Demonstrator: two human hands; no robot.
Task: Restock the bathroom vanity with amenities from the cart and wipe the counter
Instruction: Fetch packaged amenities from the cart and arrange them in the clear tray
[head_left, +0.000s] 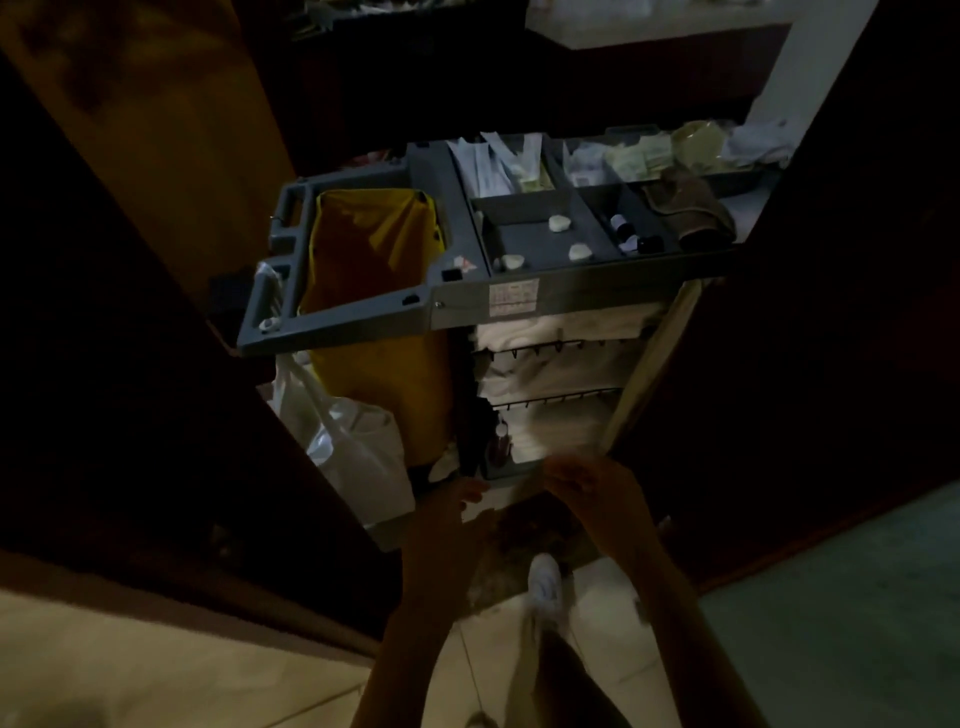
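The grey housekeeping cart (457, 296) stands in the doorway ahead of me. Its top tray holds small round soaps (559, 223), little bottles (623, 231), white packets (498, 163), pale green sachets (644, 156) and a folded brown cloth (691, 208). Low in front of the cart, my left hand (462, 501) and my right hand (582, 483) each grip an edge of a dark mottled cloth (535, 535) stretched between them. The light is dim and the cloth is blurred.
A yellow bag (374, 249) hangs in the cart's left frame, with a white plastic bag (343, 436) beside it. Folded white towels (545, 332) fill the wire shelves. Dark door panels close in on both sides. My white shoe (545, 582) is on the pale tile floor.
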